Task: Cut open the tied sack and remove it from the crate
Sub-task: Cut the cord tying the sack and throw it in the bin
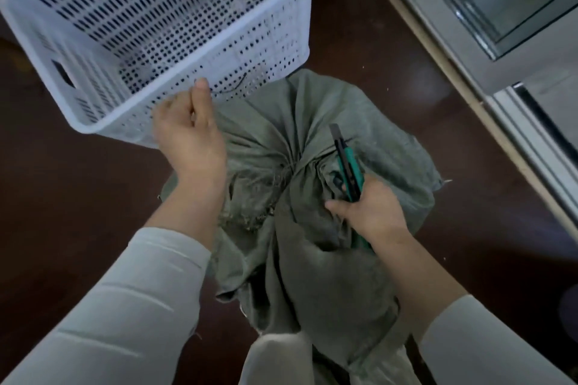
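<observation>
Right hand [372, 209] clasps a utility knife [345, 159] beside the knot [291, 166] of the sack [297, 259]; left hand [190, 134] curls round the crate [93, 126] rim beyond it. Cut the tie, blade outward.

One wide-angle camera, worn on the person's head, looks almost straight down at close range. The sack [297, 141] sits mid-frame just below it, the crate [156, 25] fills the upper left, and dark floor [78, 197] spreads to both sides.
</observation>
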`<state>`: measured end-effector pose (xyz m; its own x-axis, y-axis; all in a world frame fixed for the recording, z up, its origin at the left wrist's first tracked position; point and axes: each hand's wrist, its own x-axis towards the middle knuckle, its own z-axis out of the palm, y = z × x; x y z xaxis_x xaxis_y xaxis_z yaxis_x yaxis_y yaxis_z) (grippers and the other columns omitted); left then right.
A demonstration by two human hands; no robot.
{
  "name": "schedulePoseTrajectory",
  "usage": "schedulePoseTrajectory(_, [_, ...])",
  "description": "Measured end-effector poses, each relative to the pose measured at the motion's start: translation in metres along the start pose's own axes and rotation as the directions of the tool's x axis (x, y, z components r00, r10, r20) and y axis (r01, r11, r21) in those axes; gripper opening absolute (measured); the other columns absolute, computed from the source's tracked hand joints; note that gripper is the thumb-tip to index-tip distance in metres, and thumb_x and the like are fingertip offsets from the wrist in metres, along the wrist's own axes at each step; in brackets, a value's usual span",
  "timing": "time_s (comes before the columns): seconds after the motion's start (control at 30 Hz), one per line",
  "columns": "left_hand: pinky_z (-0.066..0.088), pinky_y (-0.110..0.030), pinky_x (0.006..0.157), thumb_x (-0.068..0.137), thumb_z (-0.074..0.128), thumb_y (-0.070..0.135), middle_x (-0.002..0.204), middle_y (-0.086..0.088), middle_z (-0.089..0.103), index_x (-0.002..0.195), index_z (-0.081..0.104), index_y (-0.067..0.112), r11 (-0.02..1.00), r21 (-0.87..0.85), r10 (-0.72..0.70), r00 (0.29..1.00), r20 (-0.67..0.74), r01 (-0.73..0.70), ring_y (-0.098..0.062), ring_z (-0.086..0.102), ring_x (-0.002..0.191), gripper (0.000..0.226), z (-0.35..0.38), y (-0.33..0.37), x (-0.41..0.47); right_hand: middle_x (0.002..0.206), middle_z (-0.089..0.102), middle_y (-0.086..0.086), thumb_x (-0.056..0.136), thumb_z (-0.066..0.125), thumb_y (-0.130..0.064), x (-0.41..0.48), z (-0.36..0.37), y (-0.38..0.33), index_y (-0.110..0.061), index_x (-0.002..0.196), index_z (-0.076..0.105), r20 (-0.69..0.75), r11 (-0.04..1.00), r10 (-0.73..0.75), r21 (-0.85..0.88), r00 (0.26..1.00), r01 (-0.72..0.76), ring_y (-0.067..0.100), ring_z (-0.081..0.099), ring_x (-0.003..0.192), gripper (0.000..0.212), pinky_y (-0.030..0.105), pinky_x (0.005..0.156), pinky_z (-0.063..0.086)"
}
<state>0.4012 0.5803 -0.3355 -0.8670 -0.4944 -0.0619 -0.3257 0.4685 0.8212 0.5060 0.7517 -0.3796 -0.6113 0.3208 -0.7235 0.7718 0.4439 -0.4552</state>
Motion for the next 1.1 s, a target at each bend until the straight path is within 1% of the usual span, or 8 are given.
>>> schedulePoseTrajectory(0.1, [0.038,-0.036,0.094,0.092,0.052,0.047,0.094,-0.009,0.058,0.059,0.046,0.027,0.998,0.061,0.027,0.998,0.051,-0.030,-0.024,0.053,0.095,0.038,-0.001,0.030,-0.002,0.104,0.066,0.010,0.076,0.075,-0.019,-0.012,-0.023,-0.016,-0.013,0.098,0.057,-0.180,0.961,-0.038,0.264,0.983,0.085,0.027,0.064,0.095,0.029,0.045,0.081,0.055])
schedulePoseTrajectory(0.2, [0.041,-0.025,0.065,0.090,0.056,0.042,0.071,-0.007,0.051,0.072,0.060,0.019,0.997,0.028,-0.073,0.903,0.424,0.067,-0.013,0.049,0.066,0.029,0.004,0.051,-0.013,0.088,0.069,0.007,0.075,0.074,0.001,-0.026,-0.046,-0.042,-0.015,0.081,0.056,-0.215,0.721,-0.064,0.665,0.975,0.194,0.014,0.064,0.065,0.024,0.029,0.058,0.057])
schedulePoseTrajectory(0.33, [0.042,-0.009,0.048,0.090,0.058,0.035,0.061,0.009,0.055,0.097,0.074,0.017,0.985,0.071,-0.164,0.728,0.666,0.157,0.007,0.047,0.034,0.025,0.016,0.072,-0.042,0.077,0.061,0.005,0.074,0.073,0.005,-0.034,-0.071,-0.064,-0.013,0.073,0.053,-0.145,0.427,-0.018,0.893,0.989,0.139,0.016,0.059,0.062,0.027,0.026,0.053,0.055])
schedulePoseTrajectory(0.47, [0.036,-0.006,0.042,0.091,0.057,0.036,0.058,0.009,0.056,0.100,0.074,0.013,0.981,0.095,-0.182,0.650,0.738,0.167,0.006,0.047,0.036,0.031,0.030,0.081,-0.065,0.075,0.066,0.009,0.071,0.072,0.011,-0.029,-0.082,-0.050,-0.012,0.076,0.052,-0.080,0.429,0.021,0.901,0.997,0.064,0.020,0.064,0.069,0.031,0.030,0.066,0.057])
schedulePoseTrajectory(0.57, [0.049,-0.021,0.066,0.090,0.043,0.057,0.086,-0.009,0.066,0.098,0.071,0.011,0.940,0.340,-0.255,0.597,0.760,-0.030,-0.010,0.063,0.069,0.055,0.043,0.089,-0.078,0.077,0.068,0.007,0.069,0.073,0.014,-0.027,-0.095,-0.023,-0.011,0.080,0.054,-0.116,0.476,0.104,0.878,0.988,0.053,0.015,0.067,0.073,0.033,0.025,0.067,0.059])
schedulePoseTrajectory(0.7, [0.048,-0.037,0.085,0.096,0.038,0.036,0.106,-0.014,0.064,0.108,0.061,0.006,0.449,0.622,-0.357,0.509,0.783,-0.642,-0.033,0.063,0.101,0.040,0.065,0.112,-0.104,0.072,0.065,0.009,0.073,0.072,0.010,-0.020,-0.125,0.033,-0.010,0.078,0.052,-0.151,0.387,0.296,0.922,0.943,0.026,0.017,0.068,0.058,0.028,0.024,0.055,0.059])
schedulePoseTrajectory(0.87, [0.044,-0.033,0.090,0.096,0.042,0.026,0.136,-0.011,0.051,0.128,0.053,0.010,0.120,0.379,-0.396,0.306,0.866,-0.918,-0.029,0.054,0.119,0.037,0.121,0.150,-0.183,0.069,0.068,0.013,0.078,0.071,-0.001,-0.018,-0.172,0.117,-0.009,0.081,0.057,-0.179,0.345,0.457,0.939,0.871,0.012,0.014,0.061,0.041,0.016,0.024,0.043,0.050])
schedulePoseTrajectory(1.1, [0.044,-0.034,0.094,0.094,0.042,0.035,0.129,-0.012,0.059,0.122,0.058,0.013,0.383,0.225,-0.293,0.113,0.949,-0.896,-0.029,0.055,0.119,0.039,0.217,0.149,-0.332,0.070,0.063,0.009,0.083,0.065,0.000,-0.035,-0.236,0.260,-0.011,0.084,0.055,-0.196,0.145,0.775,0.981,0.601,0.132,0.010,0.063,0.045,0.014,0.022,0.042,0.050])
